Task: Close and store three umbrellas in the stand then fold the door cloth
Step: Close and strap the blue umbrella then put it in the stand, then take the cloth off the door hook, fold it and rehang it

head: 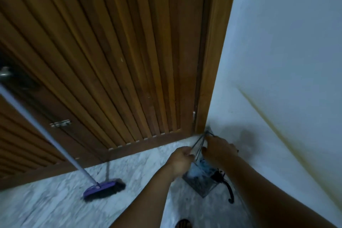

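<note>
Floor: pale marbled tile [55, 207] runs from the foot of the wooden door [114, 52] toward me; the picture is blurred by motion
Room: a corner, where the slatted door and its frame meet a pale bluish wall [286, 42] to the door's right; a dim yellowish streak slants down that wall
Stand: a dark wire umbrella stand [201, 181] sits on the tile in that corner, just right of the door's lower right corner and close to the wall
Umbrella: a folded one [200, 142] stands in the stand, its thin ribs gathered to a point against the door frame; a black curved handle [229, 189] hangs off the stand's side away from the door
Left hand: mine [180, 155], fingers curled round the ribs on the door side
Right hand: mine [218, 146], pinching the same ribs on the wall side, touching the bundle just above the stand
Broom: a purple-headed one [103, 189] leans against the door's left part, its pale pole slanting up, well apart from the stand
Hardware: a metal latch [60, 123] low on the door's left leaf
In the way: my forearms cover much of the stand, so I cannot tell how many umbrellas it holds
</note>
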